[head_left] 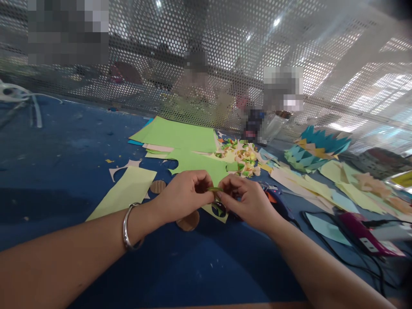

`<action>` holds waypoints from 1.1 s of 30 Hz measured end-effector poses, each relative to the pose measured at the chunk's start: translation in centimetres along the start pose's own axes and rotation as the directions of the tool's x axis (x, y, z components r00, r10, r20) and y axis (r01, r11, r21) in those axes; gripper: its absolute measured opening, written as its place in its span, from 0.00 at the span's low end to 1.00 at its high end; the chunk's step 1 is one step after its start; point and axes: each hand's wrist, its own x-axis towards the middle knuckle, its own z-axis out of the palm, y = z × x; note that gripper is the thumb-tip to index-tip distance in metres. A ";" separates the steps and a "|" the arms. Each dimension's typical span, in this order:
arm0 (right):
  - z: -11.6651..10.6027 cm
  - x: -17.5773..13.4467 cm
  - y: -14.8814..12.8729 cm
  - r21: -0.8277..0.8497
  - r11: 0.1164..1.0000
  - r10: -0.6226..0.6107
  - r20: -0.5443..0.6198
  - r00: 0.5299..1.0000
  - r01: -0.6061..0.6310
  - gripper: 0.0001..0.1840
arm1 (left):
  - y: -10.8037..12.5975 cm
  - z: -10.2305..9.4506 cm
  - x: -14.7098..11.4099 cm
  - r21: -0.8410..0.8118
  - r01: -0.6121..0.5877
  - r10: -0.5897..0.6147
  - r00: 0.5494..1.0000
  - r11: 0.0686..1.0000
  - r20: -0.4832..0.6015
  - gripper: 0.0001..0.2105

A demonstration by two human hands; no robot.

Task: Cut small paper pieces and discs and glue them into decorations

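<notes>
Both hands meet at the centre of the head view, above the blue table. My left hand point(188, 192), with a silver bangle at its wrist, pinches one end of a small green paper strip point(215, 189). The other end sits between the thumb and fingers of my right hand point(246, 199). Fingers hide part of the strip. Just behind lies a green paper sheet point(199, 165) with rounded cut-outs. A pale green scrap point(222, 218) with cut holes is below the hands. Two round brown discs, one nearer point(189, 220) and one farther point(158, 186), rest by my left hand.
A pile of curled paper pieces point(241, 156) lies beyond my right hand. Stacked green sheets point(180, 133) lie farther back. At right are a dark blue tool point(281, 206), a magenta power strip point(370, 236) with cables, and a spiky paper crown-like piece point(317, 150). A perforated metal panel point(154, 56) stands behind.
</notes>
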 end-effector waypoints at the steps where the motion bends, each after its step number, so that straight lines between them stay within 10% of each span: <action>1: 0.0 0.0 0.0 -0.009 1.000 -0.009 0.007 1.000 0.009 0.04 | 0.1 -0.1 -0.1 0.076 -0.037 0.038 0.999 0.996 -0.012 0.02; 7: -0.1 -0.1 0.2 -0.061 0.997 -0.050 0.008 0.999 0.050 0.03 | 0.9 0.1 -0.4 0.179 -0.069 0.076 0.996 0.981 -0.037 0.04; 14: 0.0 0.1 0.2 -0.073 0.996 -0.055 -0.067 0.996 0.050 0.05 | 0.2 0.6 -0.1 -0.246 0.144 -0.148 0.989 0.958 0.005 0.09; 23: 0.1 0.0 0.1 -0.106 0.994 -0.028 -0.005 1.000 0.028 0.02 | 0.8 0.2 -0.5 0.176 -0.028 0.039 0.997 0.984 -0.061 0.04; 33: 0.4 -0.1 0.0 -0.168 0.982 -0.091 -0.033 0.995 0.084 0.04 | 0.5 0.3 -0.4 0.120 -0.005 0.012 0.998 0.993 -0.058 0.02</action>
